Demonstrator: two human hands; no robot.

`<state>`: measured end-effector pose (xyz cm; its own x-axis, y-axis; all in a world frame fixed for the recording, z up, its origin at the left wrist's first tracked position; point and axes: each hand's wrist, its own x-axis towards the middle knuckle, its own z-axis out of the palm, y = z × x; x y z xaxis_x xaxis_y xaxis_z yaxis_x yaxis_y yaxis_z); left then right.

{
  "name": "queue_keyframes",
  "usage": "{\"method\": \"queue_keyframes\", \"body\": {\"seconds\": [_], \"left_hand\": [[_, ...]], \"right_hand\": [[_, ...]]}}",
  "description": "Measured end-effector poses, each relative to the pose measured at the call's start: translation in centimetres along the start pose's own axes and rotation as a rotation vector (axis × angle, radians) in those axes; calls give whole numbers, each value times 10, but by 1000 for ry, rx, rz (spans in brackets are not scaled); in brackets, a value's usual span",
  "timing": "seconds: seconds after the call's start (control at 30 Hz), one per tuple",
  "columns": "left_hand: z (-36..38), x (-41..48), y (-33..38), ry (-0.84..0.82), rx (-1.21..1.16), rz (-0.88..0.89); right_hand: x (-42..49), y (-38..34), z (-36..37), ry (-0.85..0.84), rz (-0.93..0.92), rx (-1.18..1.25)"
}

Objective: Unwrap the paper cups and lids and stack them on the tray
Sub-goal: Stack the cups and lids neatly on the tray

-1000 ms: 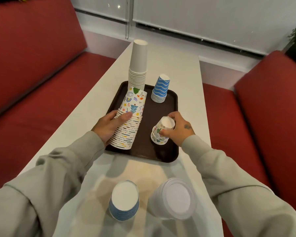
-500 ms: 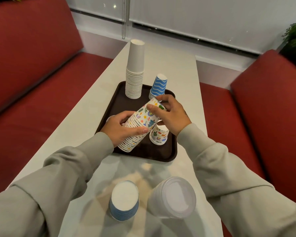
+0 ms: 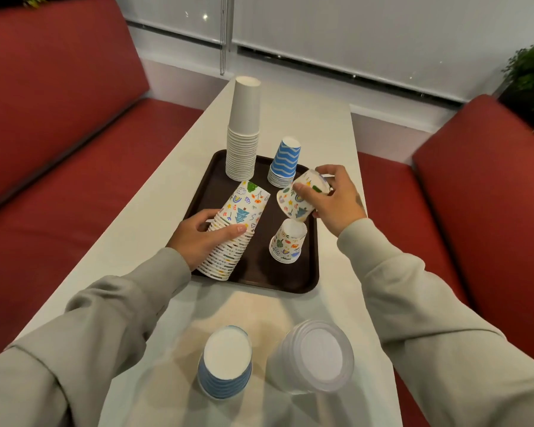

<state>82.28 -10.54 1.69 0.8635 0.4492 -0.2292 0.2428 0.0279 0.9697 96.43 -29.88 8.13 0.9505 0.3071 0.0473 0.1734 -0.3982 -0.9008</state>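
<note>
A dark brown tray lies on the white table. On it stand a tall stack of white cups, a short stack of blue wavy cups and a small stack of patterned cups. My left hand grips a long tilted stack of patterned cups, its lower end resting at the tray's near-left edge. My right hand holds a single patterned cup tilted in the air just above the small patterned stack.
Near me on the table stand a blue cup stack and a stack of clear lids, both under clear wrap. Red bench seats flank the table on both sides. A plant sits at the far right.
My right hand has pulled one patterned cup off the top of the long stack and carried it right, over the small stack. The left hand still holds the long stack.
</note>
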Motion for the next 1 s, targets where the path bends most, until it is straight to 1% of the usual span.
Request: {"method": "queue_keyframes", "body": {"seconds": [0.2,0.27,0.37,0.43,0.5,0.53,0.6,0.67,0.73,0.87,1.0], "left_hand": [[-1,3,3,17,-99,-60],[-2,4,3,-3,-125,-60],[-2,3,3,-46,-95,-58],[0,1,4,-58,-60,-45],[4,0,6,-58,-18,-13],[6,0,7,-59,2,7],[10,0,8,-60,25,39],[14,0,9,-65,46,62],[17,1,9,-73,67,75],[17,1,10,-78,97,95],[14,3,5,-51,114,98]], "right_hand": [[-5,32,20,-110,-7,-292],[-7,42,23,-156,34,-345],[-7,53,24,-235,55,-442],[-6,46,22,-196,21,-387],[-7,31,21,-128,-27,-262],[-8,23,21,-130,-33,-184],[-11,11,21,-208,-7,-17],[-14,6,24,-281,9,85],[-16,4,28,-292,-16,93],[-18,5,32,-256,-15,104],[-17,-2,27,-205,4,227]]}}
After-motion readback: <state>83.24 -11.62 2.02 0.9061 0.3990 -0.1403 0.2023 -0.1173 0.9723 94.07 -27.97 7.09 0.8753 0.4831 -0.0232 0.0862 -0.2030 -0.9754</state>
